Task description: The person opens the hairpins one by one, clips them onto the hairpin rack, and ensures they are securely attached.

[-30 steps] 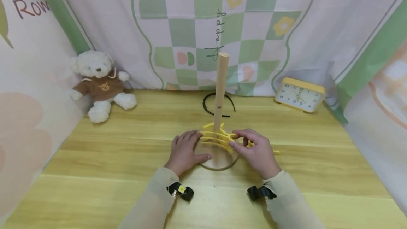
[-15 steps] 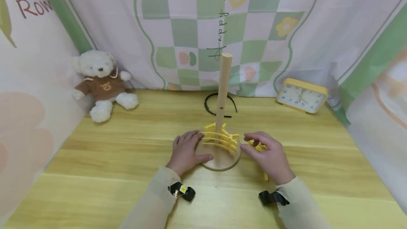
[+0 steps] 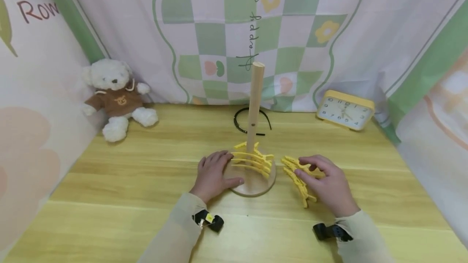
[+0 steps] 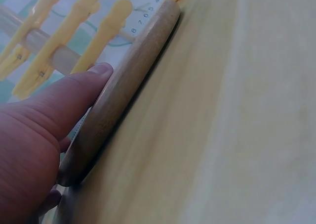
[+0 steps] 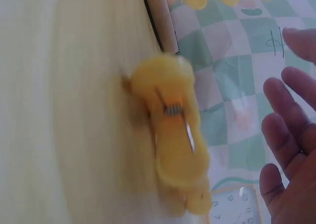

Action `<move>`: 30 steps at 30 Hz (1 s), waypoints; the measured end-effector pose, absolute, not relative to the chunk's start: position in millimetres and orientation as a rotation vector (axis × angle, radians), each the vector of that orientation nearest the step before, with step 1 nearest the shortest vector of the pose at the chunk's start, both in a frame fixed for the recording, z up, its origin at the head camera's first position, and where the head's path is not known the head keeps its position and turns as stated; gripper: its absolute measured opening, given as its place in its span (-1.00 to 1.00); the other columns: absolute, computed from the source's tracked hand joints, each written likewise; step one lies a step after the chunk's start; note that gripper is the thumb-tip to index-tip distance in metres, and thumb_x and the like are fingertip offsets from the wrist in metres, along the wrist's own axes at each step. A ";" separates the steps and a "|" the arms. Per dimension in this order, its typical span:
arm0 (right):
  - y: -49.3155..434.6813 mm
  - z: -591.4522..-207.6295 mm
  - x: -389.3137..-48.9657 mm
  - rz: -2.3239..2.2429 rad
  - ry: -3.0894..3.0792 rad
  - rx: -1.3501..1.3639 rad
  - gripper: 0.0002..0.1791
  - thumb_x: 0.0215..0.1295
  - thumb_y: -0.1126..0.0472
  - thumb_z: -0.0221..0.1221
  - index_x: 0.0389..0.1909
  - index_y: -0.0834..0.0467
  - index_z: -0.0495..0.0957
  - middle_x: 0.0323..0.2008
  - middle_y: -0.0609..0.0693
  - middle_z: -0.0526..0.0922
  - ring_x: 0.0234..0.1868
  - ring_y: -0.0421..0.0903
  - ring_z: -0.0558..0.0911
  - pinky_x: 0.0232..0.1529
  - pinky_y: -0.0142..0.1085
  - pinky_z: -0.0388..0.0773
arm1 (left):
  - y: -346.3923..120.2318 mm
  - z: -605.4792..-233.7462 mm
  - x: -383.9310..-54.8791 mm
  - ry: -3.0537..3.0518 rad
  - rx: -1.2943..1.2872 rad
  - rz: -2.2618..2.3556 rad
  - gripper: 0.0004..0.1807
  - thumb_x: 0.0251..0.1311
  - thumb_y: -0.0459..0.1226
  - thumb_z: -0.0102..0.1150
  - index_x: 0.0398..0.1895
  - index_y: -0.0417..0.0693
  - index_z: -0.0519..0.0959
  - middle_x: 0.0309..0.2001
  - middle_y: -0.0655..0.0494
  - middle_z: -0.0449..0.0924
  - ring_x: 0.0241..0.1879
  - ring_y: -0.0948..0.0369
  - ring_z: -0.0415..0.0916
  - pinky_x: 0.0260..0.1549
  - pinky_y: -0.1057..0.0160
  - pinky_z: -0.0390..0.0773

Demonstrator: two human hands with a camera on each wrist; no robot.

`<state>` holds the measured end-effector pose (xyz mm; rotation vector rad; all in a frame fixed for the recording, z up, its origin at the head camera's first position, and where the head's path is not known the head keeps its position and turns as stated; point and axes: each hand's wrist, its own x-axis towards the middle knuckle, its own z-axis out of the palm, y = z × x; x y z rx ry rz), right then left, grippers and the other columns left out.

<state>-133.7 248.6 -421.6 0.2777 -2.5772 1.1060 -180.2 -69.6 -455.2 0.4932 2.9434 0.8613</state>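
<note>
As the left hand (image 3: 215,173) rests unclenched on the round base (image 3: 252,186), the right hand (image 3: 330,182), loose and grasping nothing, has yellow clips (image 3: 299,183) just below; I judge this reaching, with pinching called for next.

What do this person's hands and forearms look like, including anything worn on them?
The left hand and right hand are bare, without gloves. Long, plain beige sleeves cover the forearms. Each wrist carries a black band with a small black device; the left one also has a small yellow patch. Any finer markings are too small to read.
</note>
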 end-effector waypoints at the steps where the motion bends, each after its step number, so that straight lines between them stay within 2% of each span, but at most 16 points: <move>1: 251.7 -422.0 -133.1 1.085 -2.581 0.275 -0.69 0.25 0.10 0.40 -0.02 0.12 0.70 -0.11 -0.12 0.67 -0.18 -0.13 0.52 -0.34 -0.44 0.51 | -69.3 -454.4 -180.0 2.938 0.489 0.868 -0.02 0.01 0.32 0.35 0.45 0.08 0.35 0.49 0.06 0.24 0.48 -0.04 0.11 0.44 -0.26 -0.15; 4: 260.9 -423.3 -131.6 1.021 -2.598 0.274 -0.68 0.22 0.11 0.42 -0.04 0.13 0.70 -0.12 -0.10 0.69 -0.19 -0.14 0.52 -0.25 -0.42 0.47 | -68.7 -452.1 -179.3 2.924 0.473 0.881 -0.02 0.00 0.31 0.37 0.46 0.08 0.35 0.49 0.07 0.24 0.48 -0.04 0.10 0.45 -0.25 -0.18; 10: 278.6 -424.7 -127.7 0.924 -2.679 0.244 -0.61 0.19 0.06 0.44 -0.01 0.14 0.68 -0.11 -0.07 0.69 -0.20 -0.13 0.54 -0.22 -0.34 0.46 | -68.5 -450.5 -178.0 2.916 0.473 0.886 -0.02 0.01 0.31 0.36 0.46 0.08 0.34 0.49 0.07 0.23 0.48 -0.04 0.10 0.45 -0.25 -0.18; 14: 289.5 -426.3 -127.0 0.913 -2.788 0.212 -0.50 0.19 0.04 0.44 0.07 0.22 0.63 -0.06 0.09 0.67 -0.14 -0.01 0.58 -0.16 -0.16 0.52 | -68.4 -450.0 -177.9 2.919 0.475 0.890 -0.02 0.01 0.30 0.37 0.46 0.08 0.34 0.49 0.07 0.23 0.48 -0.05 0.10 0.45 -0.25 -0.18; 18: 297.1 -430.6 -128.7 0.930 -2.916 0.140 -0.37 0.22 -0.07 0.40 0.15 0.28 0.56 0.00 0.19 0.64 -0.08 0.08 0.59 -0.09 -0.02 0.52 | -69.4 -450.4 -178.2 2.919 0.471 0.891 -0.02 0.00 0.30 0.37 0.46 0.07 0.35 0.49 0.06 0.24 0.48 -0.06 0.11 0.45 -0.25 -0.18; 21: 300.6 -433.9 -129.9 0.934 -2.966 0.095 -0.34 0.25 -0.12 0.36 0.17 0.27 0.54 0.01 0.20 0.63 -0.10 0.05 0.58 -0.10 -0.05 0.52 | -70.1 -451.0 -178.4 2.919 0.473 0.894 -0.01 0.00 0.31 0.37 0.46 0.07 0.35 0.49 0.06 0.24 0.48 -0.05 0.11 0.44 -0.26 -0.17; 27: 306.2 -437.7 -130.4 0.928 -2.956 0.077 -0.45 0.32 -0.07 0.32 0.15 0.24 0.57 -0.03 0.15 0.65 -0.19 -0.06 0.56 -0.22 -0.21 0.50 | -70.1 -452.5 -178.6 2.919 0.484 0.901 -0.01 0.00 0.32 0.36 0.46 0.07 0.35 0.49 0.06 0.23 0.48 -0.04 0.11 0.44 -0.26 -0.17; 30: 309.4 -438.3 -131.0 0.911 -2.970 0.060 -0.43 0.32 -0.08 0.32 0.15 0.25 0.57 -0.06 0.13 0.65 -0.23 -0.08 0.54 -0.28 -0.26 0.47 | -69.8 -453.2 -179.1 2.922 0.488 0.896 -0.01 0.00 0.32 0.35 0.46 0.08 0.35 0.50 0.06 0.23 0.48 -0.04 0.11 0.44 -0.26 -0.16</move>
